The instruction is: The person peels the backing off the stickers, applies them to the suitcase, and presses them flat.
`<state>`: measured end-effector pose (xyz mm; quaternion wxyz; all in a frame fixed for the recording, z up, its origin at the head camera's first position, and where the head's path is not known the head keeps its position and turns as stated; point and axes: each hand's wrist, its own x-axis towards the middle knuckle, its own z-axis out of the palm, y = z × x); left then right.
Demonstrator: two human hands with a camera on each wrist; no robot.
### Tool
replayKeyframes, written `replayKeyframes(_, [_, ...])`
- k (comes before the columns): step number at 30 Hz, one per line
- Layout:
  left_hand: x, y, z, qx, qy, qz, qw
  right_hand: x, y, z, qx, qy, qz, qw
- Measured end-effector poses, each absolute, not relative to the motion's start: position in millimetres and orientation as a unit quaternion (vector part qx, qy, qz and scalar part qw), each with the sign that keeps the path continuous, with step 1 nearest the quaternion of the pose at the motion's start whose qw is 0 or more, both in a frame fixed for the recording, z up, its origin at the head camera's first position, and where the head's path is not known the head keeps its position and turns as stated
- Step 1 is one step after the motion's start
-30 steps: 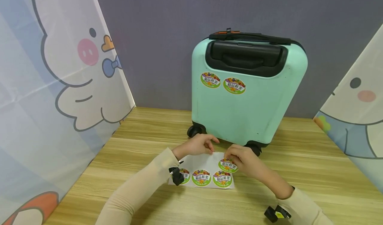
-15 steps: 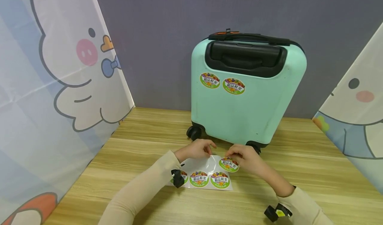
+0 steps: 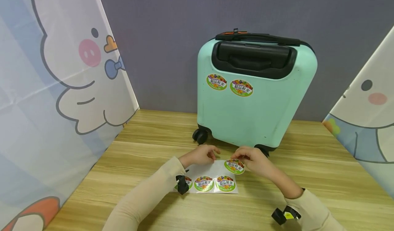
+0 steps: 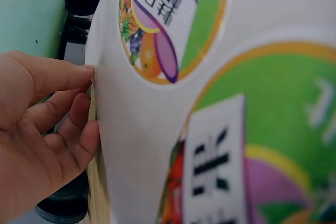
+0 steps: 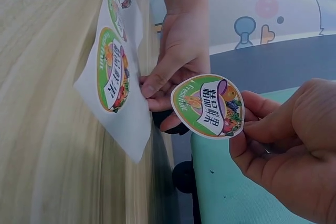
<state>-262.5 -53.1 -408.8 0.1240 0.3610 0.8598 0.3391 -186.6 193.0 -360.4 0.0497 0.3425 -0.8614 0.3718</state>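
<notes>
My right hand (image 3: 250, 160) pinches the edge of an oval fruit sticker (image 5: 208, 106) with a green lower part, a white banner and a fruit print. In the right wrist view this sticker is peeled off and stands apart from the white sticker sheet (image 5: 123, 135). The upper edge of that sheet is pinched between the thumb and fingers of my left hand (image 3: 200, 155). Three round fruit stickers, among them the middle sticker (image 3: 204, 183), show along the sheet's lower row; the left one is partly behind the wrist camera. The sheet's upper part is bare white.
Behind the hands a mint-green suitcase (image 3: 246, 118) stands upright on black wheels. It bears a left fruit sticker (image 3: 217, 82) and a right fruit sticker (image 3: 241, 88) below its black handle recess. Cartoon-printed cloths flank the wooden table (image 3: 147, 135).
My left hand and the sheet have shifted slightly toward me and to the left. The right hand keeps the sticker almost in place, above the sheet's right corner.
</notes>
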Motion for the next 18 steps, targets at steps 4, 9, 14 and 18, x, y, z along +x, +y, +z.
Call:
replayKeyframes(4, [-265.0, -54.5, -414.9, 0.369, 0.853, 0.349, 0.117, -187.7, 193.2, -359.8, 0.339, -0.861, 0.378, 0.044])
replayKeyframes(9, [-265.4, -55.5, -417.3, 0.366, 0.844, 0.374, 0.118, -187.1, 192.7, -356.2, 0.324, -0.863, 0.387, 0.034])
replayKeyframes(14, [-260.7, -54.9, -414.1, 0.346, 0.828, 0.427, 0.112, -188.0, 194.1, -355.3, 0.317, -0.859, 0.401, 0.022])
replayKeyframes(18, [-252.5, -52.2, -410.5, 0.328, 0.799, 0.492, 0.112, -189.1, 195.7, -357.4, 0.329, -0.848, 0.415, 0.031])
